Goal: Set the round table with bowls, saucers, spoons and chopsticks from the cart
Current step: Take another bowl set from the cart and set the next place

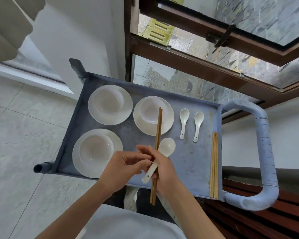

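Both of my hands hover over the near edge of the cart (202, 169), and that grey tray is what I place everything else by. My right hand (164, 171) has its fingers curled round a pair of wooden chopsticks (158, 135) and the handle of a white spoon (162, 152) together, the sticks pointing away from me across the tray and the spoon's bowl sticking out just past my knuckles. My left hand (124, 168) sits just beside it with loosely bent fingers reaching toward the spoon handle; whether they actually touch it I cannot tell. On the tray's left half stand three saucers, each with a bowl in it: the near one (86, 168), the far-left one (126, 104) and the middle one (140, 123). Toward the tray's handle side lie two more spoons (184, 121) side by side, and along that edge a bundle of chopsticks (214, 166). The chopsticks feel like light, stiff things best pinched near the middle so they stay parallel. I judge the glazed spoon slippery and breakable, so I want a firm hold on its handle. Each bowl and saucer I would lift as a stack from under the saucer's rim, since the bowl could slide.
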`<state>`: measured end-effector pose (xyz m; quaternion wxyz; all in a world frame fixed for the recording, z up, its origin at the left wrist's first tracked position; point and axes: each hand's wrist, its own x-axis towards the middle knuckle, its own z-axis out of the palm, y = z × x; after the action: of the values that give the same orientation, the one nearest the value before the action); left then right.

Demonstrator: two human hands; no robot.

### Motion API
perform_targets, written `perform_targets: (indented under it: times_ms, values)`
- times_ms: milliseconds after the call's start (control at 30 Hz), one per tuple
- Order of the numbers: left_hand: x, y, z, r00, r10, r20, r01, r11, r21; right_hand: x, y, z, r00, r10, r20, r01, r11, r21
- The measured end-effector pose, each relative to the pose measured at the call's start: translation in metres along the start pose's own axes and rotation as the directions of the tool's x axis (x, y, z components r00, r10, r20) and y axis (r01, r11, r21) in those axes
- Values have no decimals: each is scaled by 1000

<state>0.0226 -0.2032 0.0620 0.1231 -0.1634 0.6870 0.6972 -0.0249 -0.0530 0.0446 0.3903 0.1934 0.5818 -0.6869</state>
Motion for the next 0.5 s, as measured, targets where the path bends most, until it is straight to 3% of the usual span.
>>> perform_targets:
  times_ms: [100, 167, 267, 367, 500]
  values:
    - [-8, -13, -33, 972, -45, -233, 54, 998, 35, 11, 1, 8, 1000, 22, -21, -20, 997, 69]
    - [-16, -23, -62, 899, -81, -431, 94, 996, 8, 21, 4, 15, 999, 37, 2, -37, 993, 112]
    - [-25, -40, -103, 762, -77, -643, 183, 978, 100, 39, 11, 27, 999, 36, -26, -36, 999, 4]
    - [-28, -58, -124, 709, -149, -690, 337, 930, 146, 60, 20, 40, 993, 59, -104, -68, 994, -81]
    - [-24, -78, -127, 723, -259, -640, 458, 874, 163, 81, 26, 56, 983, 44, -179, -93, 957, -276]
